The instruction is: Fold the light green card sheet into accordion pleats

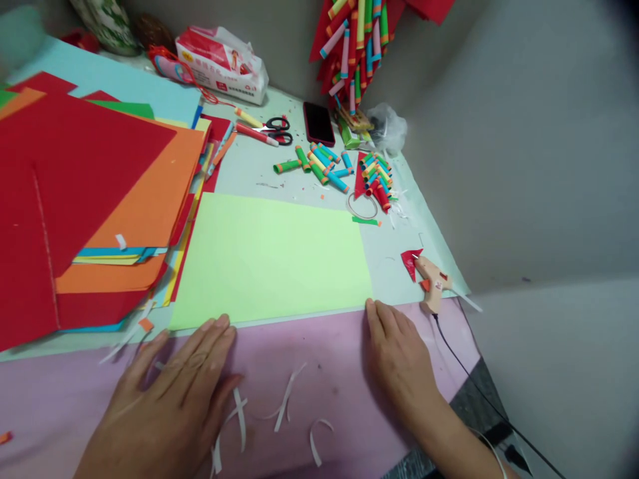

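A light green sheet of paper (279,263) lies flat in front of me, its near edge along the border of the pale green mat. My left hand (170,392) is palm down at the sheet's near left, fingers stretched out and thumb apart, with fingertips by the near edge. At the near right corner, my right hand (402,356) has its fingers close together, touching the paper's edge. Its fingertips are bent down, partly hiding the grip. Thin white paper strips (284,402) are scattered on the pink surface between my hands.
Stacked coloured paper (144,193) fills the left. Behind the sheet lie scissors (279,130), a phone (318,124), small paper rolls (322,159) and a tape ring (363,206). A corded glue gun (433,283) rests at right. A tissue pack (224,66) stands by the wall.
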A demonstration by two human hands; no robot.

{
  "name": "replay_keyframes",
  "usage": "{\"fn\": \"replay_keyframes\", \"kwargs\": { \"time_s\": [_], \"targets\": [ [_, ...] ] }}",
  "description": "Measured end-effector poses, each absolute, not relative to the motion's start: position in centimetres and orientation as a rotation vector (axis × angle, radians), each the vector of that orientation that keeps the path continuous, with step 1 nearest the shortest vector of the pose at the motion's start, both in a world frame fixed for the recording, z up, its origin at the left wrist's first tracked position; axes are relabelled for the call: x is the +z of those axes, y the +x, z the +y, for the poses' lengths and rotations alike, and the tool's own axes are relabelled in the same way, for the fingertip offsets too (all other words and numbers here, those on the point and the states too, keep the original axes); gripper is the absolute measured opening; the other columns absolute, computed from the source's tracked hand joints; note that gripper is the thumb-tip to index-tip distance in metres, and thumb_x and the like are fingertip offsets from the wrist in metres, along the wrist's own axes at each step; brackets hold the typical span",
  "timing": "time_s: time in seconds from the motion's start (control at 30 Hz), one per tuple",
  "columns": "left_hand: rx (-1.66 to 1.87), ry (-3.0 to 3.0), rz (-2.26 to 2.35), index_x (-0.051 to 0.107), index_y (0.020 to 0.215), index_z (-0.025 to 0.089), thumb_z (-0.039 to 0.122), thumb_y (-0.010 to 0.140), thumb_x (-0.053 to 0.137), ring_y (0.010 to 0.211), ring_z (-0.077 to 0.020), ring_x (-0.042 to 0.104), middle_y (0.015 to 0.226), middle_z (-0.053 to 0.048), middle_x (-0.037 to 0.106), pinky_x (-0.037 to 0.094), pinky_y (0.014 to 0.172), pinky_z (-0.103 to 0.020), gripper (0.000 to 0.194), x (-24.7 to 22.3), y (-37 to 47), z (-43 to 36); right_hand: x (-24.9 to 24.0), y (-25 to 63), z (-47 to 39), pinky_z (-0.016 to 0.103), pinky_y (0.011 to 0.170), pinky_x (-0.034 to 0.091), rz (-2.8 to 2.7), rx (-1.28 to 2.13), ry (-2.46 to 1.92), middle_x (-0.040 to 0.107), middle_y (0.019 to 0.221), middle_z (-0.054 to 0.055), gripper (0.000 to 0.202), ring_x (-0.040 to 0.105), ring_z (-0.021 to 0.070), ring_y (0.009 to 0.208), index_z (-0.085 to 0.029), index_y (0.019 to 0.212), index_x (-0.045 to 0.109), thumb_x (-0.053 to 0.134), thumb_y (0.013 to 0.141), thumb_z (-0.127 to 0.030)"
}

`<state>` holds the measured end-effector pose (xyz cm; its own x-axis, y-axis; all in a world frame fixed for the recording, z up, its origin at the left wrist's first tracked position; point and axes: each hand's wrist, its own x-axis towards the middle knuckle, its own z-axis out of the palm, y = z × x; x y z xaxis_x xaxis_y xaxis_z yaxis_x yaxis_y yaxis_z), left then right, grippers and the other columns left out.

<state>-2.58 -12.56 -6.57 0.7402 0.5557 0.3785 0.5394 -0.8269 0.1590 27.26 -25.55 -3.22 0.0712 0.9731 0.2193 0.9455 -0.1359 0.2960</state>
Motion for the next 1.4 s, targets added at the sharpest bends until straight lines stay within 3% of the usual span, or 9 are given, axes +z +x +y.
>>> {"fn": "replay_keyframes", "kwargs": {
  "time_s": [0.13,0.37,0.63,0.9,1.03,1.4],
  "targets": [
    [0.591,3.013,0.877,0.05,0.139,0.008,0.031,0.097,0.05,0.119,-0.0352,0.064,0.138,-0.021,0.062,0.035,0.11,-0.062,0.048,-5.1,-2.3,-12.8,-3.6,27.4,-25.9,0.048,0.088,0.055,2.018,0.566,2.268,0.066,0.113,0.022,0.049,0.059,0.0332,0.103,-0.001,0.134,0.047,0.045,0.086,0.004],
    [0.554,3.052,1.012,0.056,0.131,0.006,0.033,0.099,0.045,0.115,-0.0335,0.066,0.133,-0.02,0.066,0.039,0.105,-0.058,0.043,-4.3,-3.3,-12.8,-4.4,27.1,-26.2,0.05,0.085,0.055,2.033,0.59,2.31,0.066,0.114,0.022,0.049,0.06,0.0353,0.102,-0.003,0.137,0.046,0.046,0.088,-0.003],
    [0.74,3.063,0.985,0.056,0.133,0.004,0.024,0.098,0.053,0.117,-0.0292,0.065,0.132,-0.02,0.067,0.042,0.104,-0.051,0.04,-4.5,-3.7,-12.6,-4.9,27.6,-26.0,0.049,0.091,0.053,2.111,0.643,2.324,0.066,0.119,0.023,0.04,0.059,0.0352,0.11,-0.003,0.131,0.053,0.046,0.092,-0.007],
    [0.84,2.966,0.879,0.061,0.123,0.012,0.018,0.097,0.055,0.107,-0.0261,0.067,0.116,-0.014,0.074,0.044,0.098,-0.047,0.028,-3.6,-4.3,-11.5,-3.9,28.0,-25.0,0.042,0.084,0.053,2.235,0.698,2.403,0.069,0.111,0.016,0.017,0.063,0.0282,0.098,-0.011,0.111,0.062,0.056,0.095,-0.014],
    [0.872,2.94,0.739,0.062,0.123,0.015,0.011,0.095,0.052,0.113,-0.0265,0.064,0.122,-0.013,0.072,0.043,0.099,-0.046,0.03,-3.1,-3.2,-10.9,-3.0,27.0,-24.5,0.041,0.084,0.052,2.377,0.672,2.386,0.068,0.112,0.015,0.017,0.063,0.0268,0.099,-0.014,0.11,0.063,0.062,0.094,-0.02],
    [0.861,2.938,0.548,0.068,0.111,0.018,0.013,0.1,0.043,0.102,-0.0208,0.065,0.112,-0.008,0.074,0.051,0.091,-0.037,0.027,-4.5,0.4,-9.1,-3.8,26.2,-22.7,0.036,0.084,0.052,2.739,0.482,2.21,0.073,0.097,0.009,0.024,0.066,0.0218,0.096,-0.015,0.11,0.067,0.055,0.092,-0.003]
  ]
}}
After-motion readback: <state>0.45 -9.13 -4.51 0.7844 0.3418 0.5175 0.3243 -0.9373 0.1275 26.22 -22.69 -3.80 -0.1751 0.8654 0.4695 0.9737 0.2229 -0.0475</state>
